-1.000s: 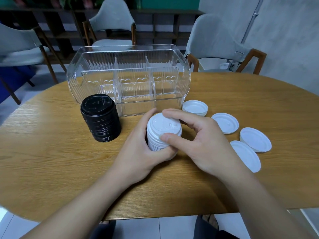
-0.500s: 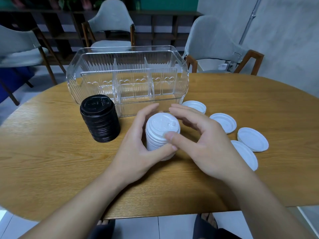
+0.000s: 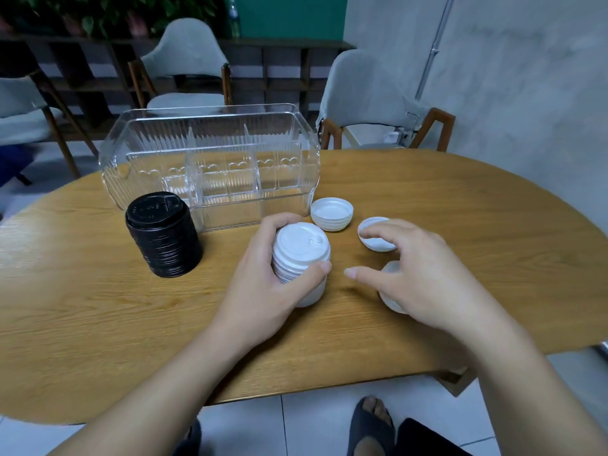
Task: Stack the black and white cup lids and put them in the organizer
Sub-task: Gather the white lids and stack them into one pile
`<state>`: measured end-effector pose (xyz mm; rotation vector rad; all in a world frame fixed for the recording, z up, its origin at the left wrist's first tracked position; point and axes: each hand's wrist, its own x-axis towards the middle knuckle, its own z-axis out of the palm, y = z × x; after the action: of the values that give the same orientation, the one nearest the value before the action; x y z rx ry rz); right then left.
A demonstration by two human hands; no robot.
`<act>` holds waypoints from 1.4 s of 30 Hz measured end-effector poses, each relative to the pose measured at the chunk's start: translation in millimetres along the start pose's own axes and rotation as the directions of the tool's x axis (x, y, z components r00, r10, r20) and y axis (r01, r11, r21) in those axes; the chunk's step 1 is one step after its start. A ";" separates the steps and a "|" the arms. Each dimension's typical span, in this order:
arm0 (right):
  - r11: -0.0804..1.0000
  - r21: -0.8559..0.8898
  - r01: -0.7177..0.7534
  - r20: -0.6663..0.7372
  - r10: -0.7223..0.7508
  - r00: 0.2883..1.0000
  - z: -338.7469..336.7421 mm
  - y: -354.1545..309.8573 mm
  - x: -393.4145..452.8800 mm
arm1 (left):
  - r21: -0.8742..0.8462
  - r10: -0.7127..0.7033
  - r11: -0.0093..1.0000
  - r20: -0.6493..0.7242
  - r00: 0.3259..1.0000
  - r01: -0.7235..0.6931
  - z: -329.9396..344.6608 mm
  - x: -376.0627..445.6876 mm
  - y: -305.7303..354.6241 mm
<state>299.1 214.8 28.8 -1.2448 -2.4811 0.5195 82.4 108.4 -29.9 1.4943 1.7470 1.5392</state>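
Around white lid stack [image 3: 301, 255], left hand [image 3: 263, 284]

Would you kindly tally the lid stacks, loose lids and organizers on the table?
Black plastic lid stacks: 1
White plastic lid stacks: 1
Loose white lids visible: 3, one mostly hidden
Clear ribbed plastic organizers: 1
Total: 6

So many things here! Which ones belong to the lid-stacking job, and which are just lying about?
Part of the job:
- white lid stack, gripped by the left hand
- black lid stack
- loose white lids, one under the right hand
- clear organizer, nothing in it yet

Just there:
- wooden table
- grey chairs
- dark shelving
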 end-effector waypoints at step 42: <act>0.938 -0.281 0.204 -0.240 -0.275 0.931 92.2 -23.0 41.2 | 0.059 0.022 0.998 -0.105 0.994 -0.016 -26.9 7.6 -19.7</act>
<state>219.7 219.2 -37.5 -0.9918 -2.4597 -0.0355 48.9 105.1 -35.5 1.4857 1.8559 1.6170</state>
